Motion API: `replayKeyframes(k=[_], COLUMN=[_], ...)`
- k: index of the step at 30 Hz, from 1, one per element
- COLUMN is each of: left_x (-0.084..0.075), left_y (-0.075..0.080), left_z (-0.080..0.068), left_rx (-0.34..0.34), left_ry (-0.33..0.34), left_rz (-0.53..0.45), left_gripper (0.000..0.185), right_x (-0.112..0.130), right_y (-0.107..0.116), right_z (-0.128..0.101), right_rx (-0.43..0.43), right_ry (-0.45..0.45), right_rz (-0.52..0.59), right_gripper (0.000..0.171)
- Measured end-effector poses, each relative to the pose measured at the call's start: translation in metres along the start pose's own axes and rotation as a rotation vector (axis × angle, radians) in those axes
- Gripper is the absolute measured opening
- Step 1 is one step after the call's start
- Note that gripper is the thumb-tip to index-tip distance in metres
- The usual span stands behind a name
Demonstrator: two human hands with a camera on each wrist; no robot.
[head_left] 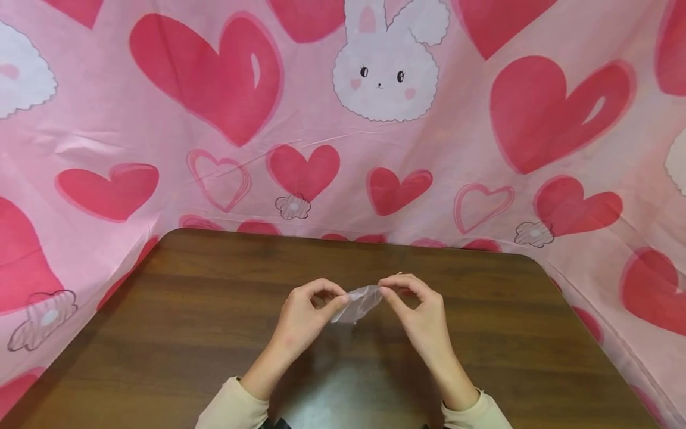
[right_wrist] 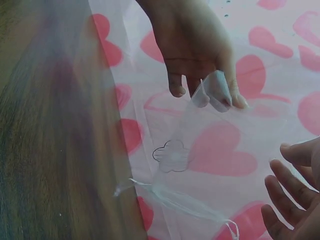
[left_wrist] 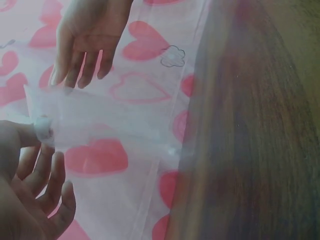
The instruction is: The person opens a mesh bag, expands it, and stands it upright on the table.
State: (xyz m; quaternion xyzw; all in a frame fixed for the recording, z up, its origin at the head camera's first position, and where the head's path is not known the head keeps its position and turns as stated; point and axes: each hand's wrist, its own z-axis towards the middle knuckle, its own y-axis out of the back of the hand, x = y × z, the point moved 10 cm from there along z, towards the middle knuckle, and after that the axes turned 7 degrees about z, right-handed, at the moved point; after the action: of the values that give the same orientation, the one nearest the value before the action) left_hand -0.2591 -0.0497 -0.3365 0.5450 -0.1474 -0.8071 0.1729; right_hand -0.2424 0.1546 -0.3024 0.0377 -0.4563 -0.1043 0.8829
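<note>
Pinching a clear plastic bag (head_left: 358, 302) between them, left hand (head_left: 305, 319) and right hand (head_left: 420, 316) hover over the wooden table (head_left: 161, 333). Each grips one end; a heart-print cloth (head_left: 482, 149) hangs behind.

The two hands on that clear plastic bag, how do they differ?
The left hand pinches the clear plastic bag at its lower, nearer end; the right hand pinches the higher, farther end. The left sits left of the bag, the right opposite. Both hold it above the wooden table with thumb and fingertips.
</note>
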Motion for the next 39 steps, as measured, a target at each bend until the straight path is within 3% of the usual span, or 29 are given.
replayKeyframes(k=[5, 8, 13, 20, 30, 36, 39], left_x=[0.000, 0.000, 0.001, -0.001, -0.001, -0.002, 0.001], left_y=[0.004, 0.005, -0.003, -0.014, -0.009, -0.004, -0.001], left_z=[0.002, 0.003, 0.002, -0.001, 0.000, 0.000, 0.000], left_rx=[-0.036, -0.033, 0.039, 0.103, 0.050, 0.017, 0.014], left_ry=[-0.032, -0.018, 0.014, -0.024, -0.026, -0.040, -0.008], left_rz=[-0.054, -0.075, -0.097, -0.051, -0.022, 0.070, 0.092], left_gripper=[0.008, 0.008, 0.007, 0.006, 0.011, 0.006, 0.005], right_x=[-0.004, -0.009, -0.017, -0.018, -0.021, -0.022, -0.022], right_y=[-0.006, -0.016, -0.030, -0.037, -0.029, -0.024, -0.025], right_z=[-0.003, -0.007, -0.013, -0.017, -0.013, -0.011, -0.011], right_rx=[0.031, 0.079, 0.128, 0.136, 0.109, 0.079, 0.079], right_ry=[-0.046, -0.085, -0.145, -0.159, -0.162, -0.178, -0.177], right_rz=[-0.004, -0.012, -0.032, -0.041, -0.010, -0.026, -0.017], right_gripper=[0.013, 0.011, 0.015, 0.013, 0.004, 0.005, 0.006])
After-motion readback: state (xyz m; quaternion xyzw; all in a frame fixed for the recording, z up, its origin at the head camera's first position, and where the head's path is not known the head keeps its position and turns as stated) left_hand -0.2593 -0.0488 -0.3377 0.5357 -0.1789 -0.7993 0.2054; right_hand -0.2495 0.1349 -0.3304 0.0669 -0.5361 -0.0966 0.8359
